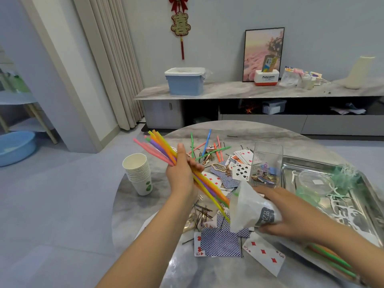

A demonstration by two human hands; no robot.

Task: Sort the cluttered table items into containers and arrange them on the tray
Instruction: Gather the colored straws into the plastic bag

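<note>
Two hands work above the round marble table (pixel 145 256) that fills the lower centre of the frame. At right we note the steel tray (pixel 291 163), holding a clear lid and pale paper cut-outs. Scattered playing cards (pixel 264 253) and hairpins cover the tabletop's middle. Stacked paper cups (pixel 138 173) stand at centre left. A clear container (pixel 268 154) of small trinkets stands beside the tray's left edge. Our left hand (pixel 182 175), fingers curled, grips a bundle of coloured straws (pixel 164 148) slanting from upper left down toward a white plastic bag (pixel 249 208), which our right hand (pixel 291 217) clasps by its neck. Loose straws (pixel 207 142) lie further back.
</note>
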